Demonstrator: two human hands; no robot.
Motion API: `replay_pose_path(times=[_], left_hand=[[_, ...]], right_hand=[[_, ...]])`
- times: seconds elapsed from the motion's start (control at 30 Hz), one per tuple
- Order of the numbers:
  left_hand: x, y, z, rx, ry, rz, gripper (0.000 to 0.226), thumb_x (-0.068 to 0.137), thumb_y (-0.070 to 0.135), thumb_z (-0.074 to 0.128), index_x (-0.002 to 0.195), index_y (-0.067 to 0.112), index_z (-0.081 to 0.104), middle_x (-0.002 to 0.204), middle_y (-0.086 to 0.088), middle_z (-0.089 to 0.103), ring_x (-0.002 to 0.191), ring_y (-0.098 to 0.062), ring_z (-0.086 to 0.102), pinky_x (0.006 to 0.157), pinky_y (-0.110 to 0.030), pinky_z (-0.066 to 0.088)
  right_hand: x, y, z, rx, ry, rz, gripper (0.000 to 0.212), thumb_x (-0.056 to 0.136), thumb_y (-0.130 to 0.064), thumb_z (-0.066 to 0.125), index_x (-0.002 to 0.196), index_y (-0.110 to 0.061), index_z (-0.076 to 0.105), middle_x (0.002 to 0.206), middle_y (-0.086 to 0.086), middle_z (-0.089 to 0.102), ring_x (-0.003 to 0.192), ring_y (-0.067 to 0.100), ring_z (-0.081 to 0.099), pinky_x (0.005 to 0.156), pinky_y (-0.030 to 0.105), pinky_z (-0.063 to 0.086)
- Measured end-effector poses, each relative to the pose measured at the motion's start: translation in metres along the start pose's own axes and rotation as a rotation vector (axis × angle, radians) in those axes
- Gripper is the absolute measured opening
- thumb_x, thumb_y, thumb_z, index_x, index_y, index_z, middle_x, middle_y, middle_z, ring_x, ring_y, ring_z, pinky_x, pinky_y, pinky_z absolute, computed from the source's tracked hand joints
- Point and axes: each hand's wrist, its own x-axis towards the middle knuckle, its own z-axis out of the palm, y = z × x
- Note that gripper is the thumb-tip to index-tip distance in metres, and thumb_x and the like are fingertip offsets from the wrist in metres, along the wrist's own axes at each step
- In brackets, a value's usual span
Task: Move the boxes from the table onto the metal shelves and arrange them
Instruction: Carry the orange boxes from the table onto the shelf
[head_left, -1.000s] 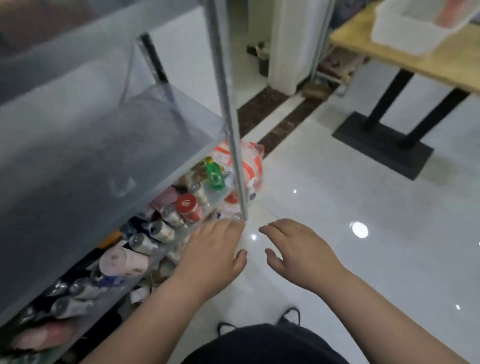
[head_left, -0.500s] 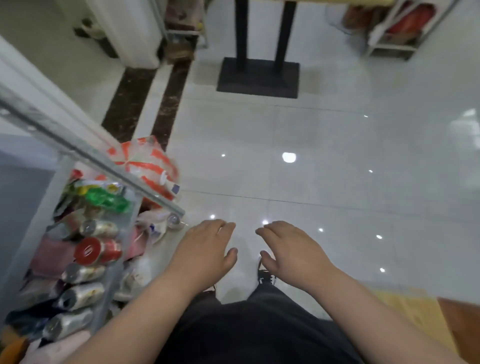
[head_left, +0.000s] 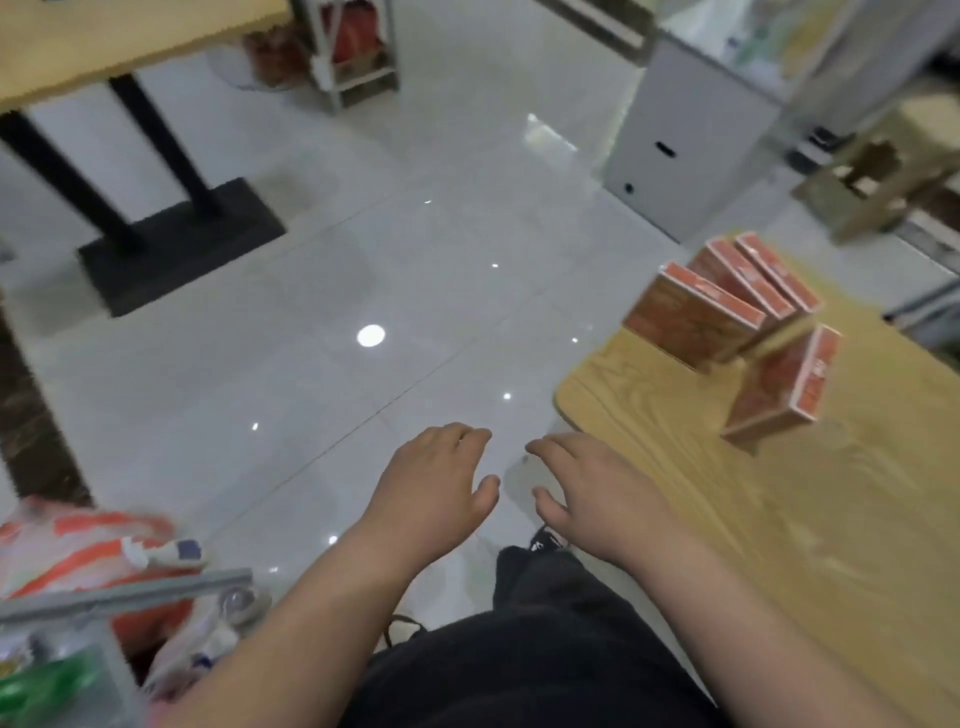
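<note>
Several orange-red boxes stand on the wooden table (head_left: 831, 519) at the right. A row of three boxes (head_left: 717, 306) leans together near the table's far corner, and a single box (head_left: 784, 389) stands tilted just in front of them. My left hand (head_left: 431, 483) and my right hand (head_left: 592, 488) hover side by side over the white floor, palms down, fingers relaxed, holding nothing. My right hand is near the table's left edge, well short of the boxes. A corner of the metal shelf (head_left: 124, 592) shows at the bottom left.
Bottles and an orange-striped bag (head_left: 78, 551) crowd the shelf's lower level. A second table on a black pedestal base (head_left: 176, 244) stands at the far left. A grey cabinet (head_left: 675, 156) and a wooden stool (head_left: 883, 176) sit beyond the box table. Glossy floor lies between.
The view has swung right, away from the shelf; the wooden table with the boxes has come into sight. Both hands stay empty and side by side.
</note>
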Motion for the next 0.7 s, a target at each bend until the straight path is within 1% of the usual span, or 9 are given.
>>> replay_pose_path(times=[0.07, 0.13, 0.2, 0.27, 0.37, 0.43, 0.5, 0.6, 0.7], left_hand=[[0.013, 0.022, 0.003, 0.039, -0.023, 0.061, 0.054, 0.095, 0.044, 0.043, 0.144, 0.019, 0.047, 0.140, 0.002, 0.054, 0.124, -0.021, 0.051, 0.099, -0.035, 0.043], [0.031, 0.045, 0.007, 0.094, -0.042, 0.126, 0.061, 0.090, 0.049, 0.034, 0.139, 0.018, 0.052, 0.134, 0.000, 0.059, 0.117, -0.023, 0.057, 0.093, -0.038, 0.048], [0.052, 0.068, 0.014, 0.142, -0.055, 0.178, 0.067, 0.086, 0.052, 0.028, 0.137, 0.018, 0.054, 0.131, 0.000, 0.060, 0.115, -0.024, 0.058, 0.090, -0.038, 0.049], [0.074, 0.095, 0.019, 0.167, -0.064, 0.198, 0.069, 0.085, 0.053, 0.026, 0.137, 0.018, 0.054, 0.131, 0.000, 0.061, 0.116, -0.023, 0.058, 0.090, -0.037, 0.048], [0.105, 0.137, 0.027, 0.179, -0.076, 0.222, 0.064, 0.087, 0.051, 0.031, 0.136, 0.018, 0.056, 0.130, 0.000, 0.062, 0.114, -0.023, 0.058, 0.089, -0.037, 0.049], [0.125, 0.161, 0.035, 0.180, -0.084, 0.232, 0.057, 0.089, 0.048, 0.039, 0.135, 0.018, 0.057, 0.128, 0.001, 0.062, 0.112, -0.023, 0.059, 0.087, -0.037, 0.050], [0.144, 0.181, 0.041, 0.191, -0.084, 0.244, 0.053, 0.092, 0.047, 0.044, 0.135, 0.019, 0.056, 0.128, 0.001, 0.061, 0.113, -0.024, 0.059, 0.086, -0.037, 0.051], [0.172, 0.199, 0.046, 0.181, -0.081, 0.232, 0.050, 0.095, 0.046, 0.051, 0.139, 0.022, 0.051, 0.134, 0.002, 0.057, 0.118, -0.023, 0.055, 0.088, -0.037, 0.049], [0.197, 0.207, 0.044, 0.157, -0.069, 0.230, 0.052, 0.094, 0.045, 0.053, 0.140, 0.021, 0.050, 0.137, 0.000, 0.055, 0.122, -0.024, 0.052, 0.090, -0.039, 0.049]], right_hand=[[-0.021, 0.021, -0.001, 0.032, 0.028, 0.073, 0.054, 0.098, -0.038, 0.052, 0.149, -0.021, 0.044, 0.147, -0.002, 0.049, 0.135, 0.018, 0.044, 0.106, 0.033, 0.041], [-0.037, 0.046, -0.002, 0.066, 0.058, 0.139, 0.054, 0.097, -0.038, 0.052, 0.148, -0.021, 0.045, 0.147, -0.002, 0.049, 0.134, 0.018, 0.044, 0.104, 0.033, 0.043], [-0.048, 0.076, -0.007, 0.084, 0.085, 0.188, 0.054, 0.096, -0.038, 0.052, 0.147, -0.022, 0.046, 0.146, -0.003, 0.050, 0.133, 0.018, 0.045, 0.103, 0.032, 0.043], [-0.057, 0.108, -0.015, 0.078, 0.095, 0.210, 0.053, 0.097, -0.039, 0.051, 0.147, -0.023, 0.045, 0.145, -0.003, 0.051, 0.133, 0.018, 0.045, 0.101, 0.032, 0.043], [-0.069, 0.159, -0.029, 0.104, 0.130, 0.277, 0.051, 0.096, -0.036, 0.053, 0.145, -0.022, 0.048, 0.143, -0.002, 0.052, 0.133, 0.021, 0.045, 0.098, 0.035, 0.045], [-0.075, 0.188, -0.035, 0.140, 0.170, 0.318, 0.050, 0.094, -0.035, 0.055, 0.142, -0.020, 0.050, 0.143, 0.002, 0.051, 0.133, 0.025, 0.045, 0.100, 0.039, 0.046], [-0.078, 0.214, -0.039, 0.186, 0.214, 0.373, 0.051, 0.095, -0.034, 0.054, 0.143, -0.020, 0.049, 0.149, 0.006, 0.044, 0.139, 0.026, 0.039, 0.104, 0.043, 0.045], [-0.076, 0.243, -0.045, 0.251, 0.258, 0.470, 0.053, 0.096, -0.035, 0.053, 0.146, -0.021, 0.043, 0.156, 0.006, 0.032, 0.144, 0.024, 0.029, 0.110, 0.041, 0.038], [-0.068, 0.263, -0.046, 0.326, 0.299, 0.538, 0.059, 0.093, -0.037, 0.059, 0.147, -0.021, 0.040, 0.159, 0.007, 0.023, 0.145, 0.024, 0.025, 0.114, 0.042, 0.035]])
